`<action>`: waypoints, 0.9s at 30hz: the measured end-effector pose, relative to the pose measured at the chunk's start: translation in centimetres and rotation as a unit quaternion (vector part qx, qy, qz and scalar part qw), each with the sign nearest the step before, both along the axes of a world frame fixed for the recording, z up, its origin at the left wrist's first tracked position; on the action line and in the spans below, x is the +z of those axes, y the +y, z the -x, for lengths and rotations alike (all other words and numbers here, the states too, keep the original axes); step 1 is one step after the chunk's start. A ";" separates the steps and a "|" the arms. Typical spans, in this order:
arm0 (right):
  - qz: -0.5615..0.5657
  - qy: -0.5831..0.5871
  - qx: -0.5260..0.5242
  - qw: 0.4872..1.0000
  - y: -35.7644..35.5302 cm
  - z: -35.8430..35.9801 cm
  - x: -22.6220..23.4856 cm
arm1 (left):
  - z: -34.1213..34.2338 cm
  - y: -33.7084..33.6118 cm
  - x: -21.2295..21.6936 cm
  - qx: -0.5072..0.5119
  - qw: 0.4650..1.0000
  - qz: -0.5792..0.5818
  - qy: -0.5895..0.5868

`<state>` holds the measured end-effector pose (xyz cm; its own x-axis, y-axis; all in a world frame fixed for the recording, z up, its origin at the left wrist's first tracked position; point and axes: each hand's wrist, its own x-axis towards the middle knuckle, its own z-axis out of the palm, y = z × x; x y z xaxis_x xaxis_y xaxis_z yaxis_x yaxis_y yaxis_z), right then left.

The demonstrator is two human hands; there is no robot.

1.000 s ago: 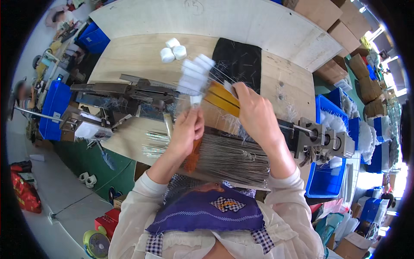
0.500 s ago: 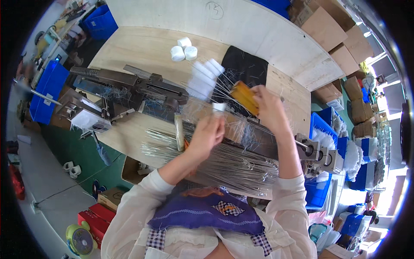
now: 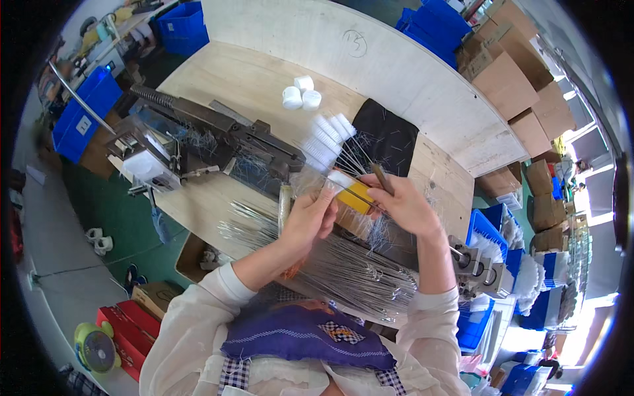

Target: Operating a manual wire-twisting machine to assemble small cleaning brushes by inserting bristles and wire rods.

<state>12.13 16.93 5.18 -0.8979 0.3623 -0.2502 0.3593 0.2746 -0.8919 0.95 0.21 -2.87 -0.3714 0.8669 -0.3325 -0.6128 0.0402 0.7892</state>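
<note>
My left hand point(image 3: 309, 216) is closed, its thumb and fingers pinching a small white bristled brush point(image 3: 339, 178). Close against that brush, my right hand point(image 3: 408, 206) grips a yellow block-shaped tool point(image 3: 354, 198) with a narrow brown edge; its exact kind is unclear. Just beyond both hands lies a pile of white bristle brushes point(image 3: 322, 144) on thin wire stems, partly over a black cloth point(image 3: 391, 132). Nearer me, a thick bundle of thin metal wires point(image 3: 360, 274) spreads under my forearms. A pale upright rod point(image 3: 284, 201) stands beside my left hand.
A dark metal machine point(image 3: 251, 142) runs across the wooden table point(image 3: 244, 63), strewn with loose bristles. Three white rolls point(image 3: 311, 100) sit at the back. A white board point(image 3: 396, 63) walls the far side. Blue bins point(image 3: 490, 231) of white bristle pieces stand at right.
My right hand has brought the yellow tool down and left against the white brush in my left hand. The tool is turned differently. The whole view has shifted slightly.
</note>
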 end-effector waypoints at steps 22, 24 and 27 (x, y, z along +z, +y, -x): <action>-0.380 0.149 -0.047 0.912 -2.5 3.0 -0.7 | 0.7 -0.1 2.3 0.060 0.926 -0.208 -0.310; -0.367 0.112 -0.017 0.923 -2.3 2.7 -0.6 | 0.9 -0.2 2.5 0.052 0.933 -0.207 -0.289; -0.383 0.120 -0.008 0.916 -2.5 2.4 -0.3 | 1.0 -0.4 2.0 0.062 0.931 -0.206 -0.294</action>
